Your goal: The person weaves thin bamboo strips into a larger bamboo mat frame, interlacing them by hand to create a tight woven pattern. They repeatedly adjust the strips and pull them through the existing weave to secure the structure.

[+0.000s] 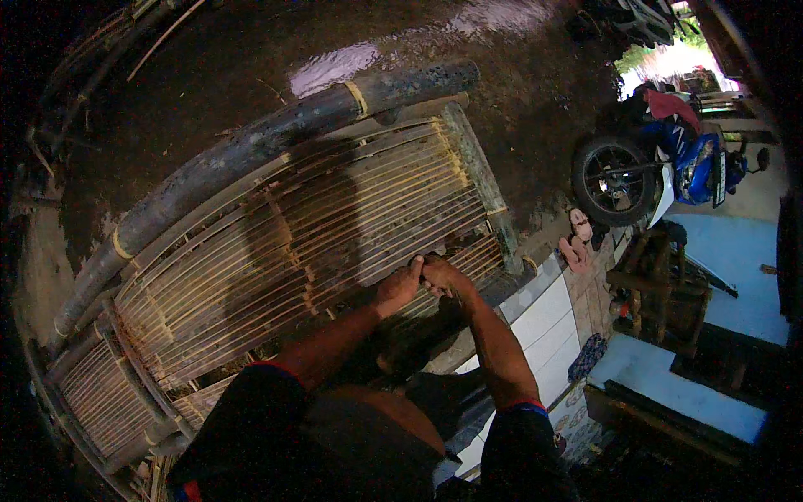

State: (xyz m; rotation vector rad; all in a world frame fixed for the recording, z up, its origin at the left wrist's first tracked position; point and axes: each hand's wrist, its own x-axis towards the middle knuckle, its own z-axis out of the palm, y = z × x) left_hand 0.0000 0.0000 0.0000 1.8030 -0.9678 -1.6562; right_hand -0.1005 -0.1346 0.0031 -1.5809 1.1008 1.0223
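A long bamboo frame (493,201) with many thin slats (276,284) spans the view before me. My left hand (400,289) and my right hand (445,276) are together over the slats near the frame's right end. Both are closed, the fingers curled in and the two hands touching. What they pinch is too small and dark to make out. Yellow ties (450,151) bind the slats along the far right end. One thick dark bamboo pole (276,130) runs along the far side, wrapped with light bands.
At the right, a blue motorbike (694,167) stands on the dark earth floor (535,100). Pink sandals (575,251) lie by white tiles (544,326). Beyond the tiles is a wooden stand (661,284) against a blue wall (736,259). A second slatted section (104,402) lies at the left.
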